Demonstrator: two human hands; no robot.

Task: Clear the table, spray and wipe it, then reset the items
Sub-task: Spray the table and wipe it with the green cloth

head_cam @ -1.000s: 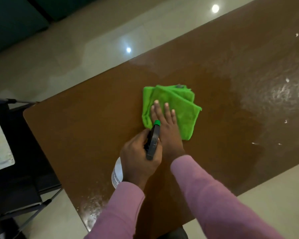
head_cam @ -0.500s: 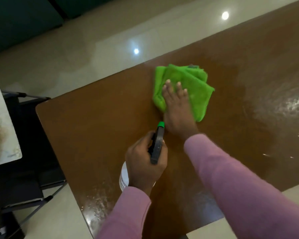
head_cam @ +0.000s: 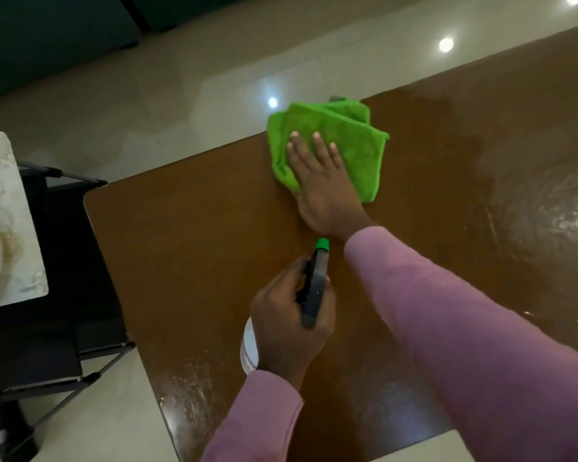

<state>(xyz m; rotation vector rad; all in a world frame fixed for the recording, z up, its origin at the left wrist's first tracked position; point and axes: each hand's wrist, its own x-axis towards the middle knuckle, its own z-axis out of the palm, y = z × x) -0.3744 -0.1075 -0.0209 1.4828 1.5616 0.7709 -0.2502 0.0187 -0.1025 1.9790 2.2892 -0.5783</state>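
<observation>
So the right hand [head_cam: 317, 181] is flat on the green cloth [head_cam: 344, 141], fingers spread, palm pressing it down onto the brown table [head_cam: 197, 245]. The cloth is folded over in a few layers and sits right under and just past the fingertips, with its far corner hanging slightly over the table edge beyond the hand.

The left hand [head_cam: 291, 318] is nearer the person, wrapped tight around the spray bottle [head_cam: 316, 285]. The black trigger head pokes out above the knuckles and the green nozzle tip points at the right wrist, close beside it. The bottle's white body shows below the left palm.

The hands are apart, the right reaching out ahead of the left. Both sleeves are pink. There are wet streaks on the tabletop out to the right of the right arm.
</observation>
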